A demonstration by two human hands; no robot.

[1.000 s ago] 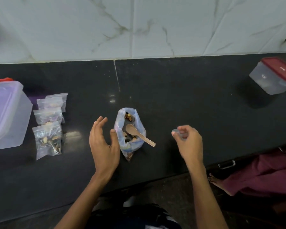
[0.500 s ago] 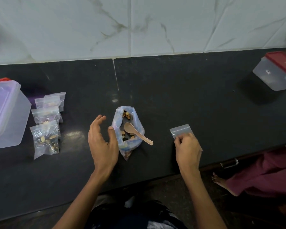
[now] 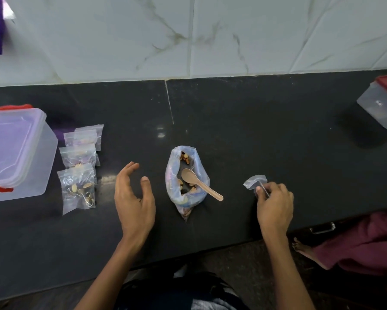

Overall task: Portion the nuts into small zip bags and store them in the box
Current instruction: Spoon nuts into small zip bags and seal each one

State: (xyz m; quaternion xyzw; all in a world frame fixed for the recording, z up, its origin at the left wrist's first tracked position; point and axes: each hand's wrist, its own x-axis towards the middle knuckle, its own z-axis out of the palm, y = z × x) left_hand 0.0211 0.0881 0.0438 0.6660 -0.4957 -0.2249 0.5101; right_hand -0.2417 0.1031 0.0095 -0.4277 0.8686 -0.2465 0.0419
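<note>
Zip bag (image 3: 254, 182), empty, now lifted and curled in right hand (image 3: 274, 204) pinch at 3 o'clock of nut bag (image 3: 186, 182); left hand (image 3: 133, 198) open, withdrawn to 9 o'clock; filling next

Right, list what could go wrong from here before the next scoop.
1. The nut bag stands open and unsupported, with the spoon handle hanging over its rim; the left hand hovers beside it without touching, so a knock could tip nuts onto the counter.
2. The right hand pinches the empty zip bag crumpled; nuts may miss its mouth.
</note>
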